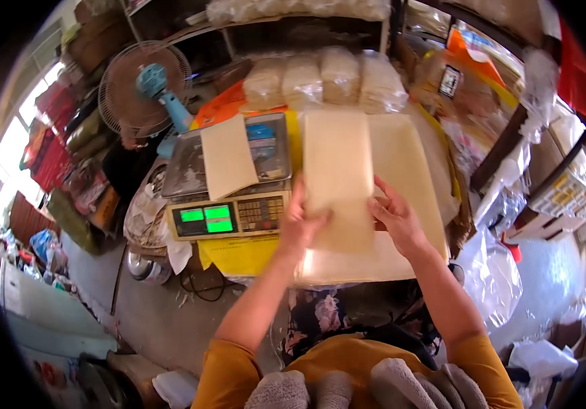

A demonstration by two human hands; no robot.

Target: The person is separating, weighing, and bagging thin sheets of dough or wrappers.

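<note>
Both of my hands hold a long, folded cream sheet or stack of sheets (339,163) upright in front of me, slightly blurred. My left hand (300,222) grips its left edge, thumb across the near face. At the right edge is my right hand (395,214), its fingers bent against the side. Beneath and to the right lies a wide stack of cream sheets (410,168). On my left a digital weighing scale (178,181) has lit green displays. A smaller cream piece (229,158) rests on its metal pan, beside a blue-marked item (265,143).
Behind the sheets stand several plastic-wrapped cream bundles (300,82). A blue desk fan (152,82) is at the back left. Yellow sheeting (242,255) hangs under the scale. At the right are a dark post (500,138) and a clear plastic bag (492,281).
</note>
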